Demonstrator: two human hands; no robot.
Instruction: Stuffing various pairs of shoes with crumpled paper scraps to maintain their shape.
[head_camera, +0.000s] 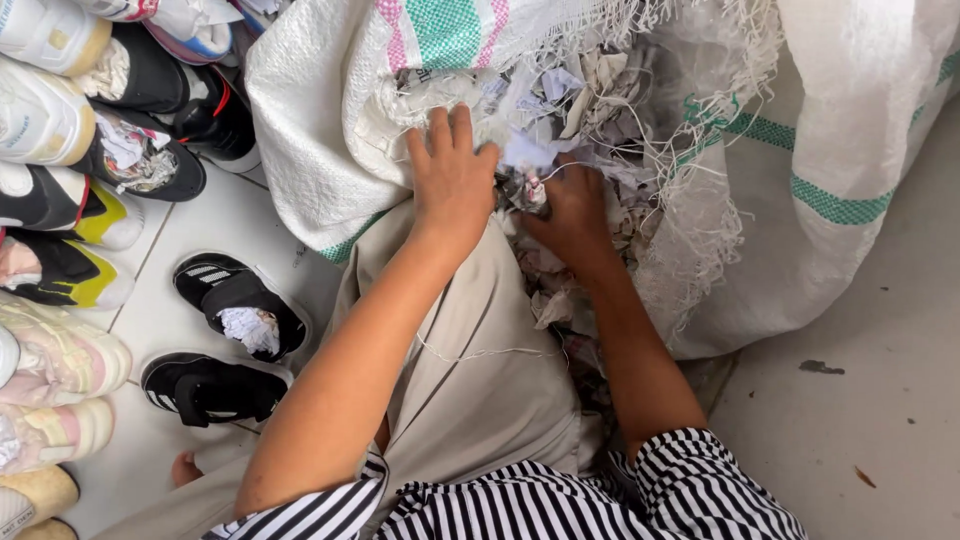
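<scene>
Both hands reach into the open woven sack (330, 130), which is full of crumpled paper scraps (590, 90). Left hand (452, 175) lies flat, fingers spread over the sack's edge and the paper. Right hand (572, 212) is buried among the scraps, closed around a wad. Black sandals (235, 300) sit on the tile at left, one stuffed with paper.

I see one pkg only: big white woven sack (820, 120) w/ green stripes, pink-green band at 12 o'clock, frayed mouth open toward 6, filling frame from 11 to 3. Crumpled paper inside. No labels, signs, screens.
</scene>
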